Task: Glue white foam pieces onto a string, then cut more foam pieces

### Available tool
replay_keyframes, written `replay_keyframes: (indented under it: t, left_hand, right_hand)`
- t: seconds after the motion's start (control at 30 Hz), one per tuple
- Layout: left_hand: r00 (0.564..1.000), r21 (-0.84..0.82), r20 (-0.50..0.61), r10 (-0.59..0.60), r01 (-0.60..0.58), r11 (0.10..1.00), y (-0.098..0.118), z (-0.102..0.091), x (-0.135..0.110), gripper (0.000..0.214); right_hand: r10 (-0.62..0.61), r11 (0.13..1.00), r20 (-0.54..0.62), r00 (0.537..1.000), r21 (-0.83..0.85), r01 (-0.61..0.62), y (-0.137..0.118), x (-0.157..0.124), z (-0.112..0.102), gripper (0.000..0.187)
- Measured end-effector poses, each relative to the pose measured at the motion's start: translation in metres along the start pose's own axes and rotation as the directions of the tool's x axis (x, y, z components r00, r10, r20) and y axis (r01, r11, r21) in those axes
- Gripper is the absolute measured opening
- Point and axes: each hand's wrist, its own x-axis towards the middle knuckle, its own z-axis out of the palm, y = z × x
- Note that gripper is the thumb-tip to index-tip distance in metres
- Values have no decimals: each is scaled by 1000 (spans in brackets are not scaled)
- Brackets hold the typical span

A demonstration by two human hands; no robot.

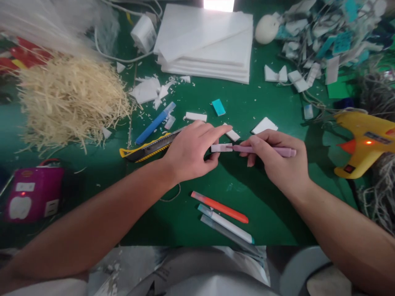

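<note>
Between the fingers of my left hand (197, 152) is a small white foam strip (222, 147), held a little above the green table. My right hand (274, 158) grips a purple marker pen (279, 151), its tip at the strip's right end. Beyond my hands lie another white strip (232, 133), a longer white piece (196, 116) and a small blue block (219, 107). A white foam block (264, 125) rests just past my right hand. Beside my left hand a yellow and black utility knife (148, 149) lies partly hidden, with a blue marker (156, 122) behind it.
Orange (220, 206), white (228, 224) and grey markers (226, 234) lie near the front edge. A yellow glue gun (365, 137) sits at right, a purple box (33, 193) at left. Straw (72, 98), foam sheets (206, 39) and a scrap heap (321, 37) stand farther back.
</note>
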Motion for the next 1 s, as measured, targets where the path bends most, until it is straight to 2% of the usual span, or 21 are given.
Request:
replay_keyframes:
  t: [0.07, 0.2, 0.33, 0.47, 0.6, 0.73, 0.87, 1.0]
  left_hand:
    - [1000, -3, -2, 3, -3, 1000, 0, 0, 0, 44]
    - [1000, 3, 12, -9, 9, 1000, 0, -1, -1, 45]
    - [1000, -8, 5, 1, -1, 1000, 0, -1, 0, 44]
    - [1000, -5, 20, -15, 16, 1000, 0, 0, -1, 45]
    - [1000, -8, 11, -5, 5, 1000, 0, 0, 0, 45]
    - [1000, 1, 2, 10, -10, 1000, 1, -1, 0, 44]
    - [1000, -1, 13, 5, -5, 1000, 0, -2, 1, 43]
    - [1000, 0, 22, -19, 19, 1000, 0, -2, 1, 44]
  right_hand:
    - [16, 1000, 24, 1000, -3, -16, 0, 0, 0, 26]
    - [-14, 1000, -9, 1000, 2, 14, 1, 0, 0, 22]
    - [8, 999, 28, 1000, -31, -7, 0, -1, 0, 26]
    - [5, 1000, -21, 1000, 1, -5, -1, 0, 0, 24]
    - [31, 999, 4, 1000, 15, -31, -2, 0, 1, 25]
    - [12, 1000, -48, 999, 7, -12, -3, 0, 2, 22]
    - [49, 999, 1, 999, -8, -49, -1, 0, 1, 30]
    - [0, 1000, -29, 1000, -16, -1, 0, -1, 0, 26]
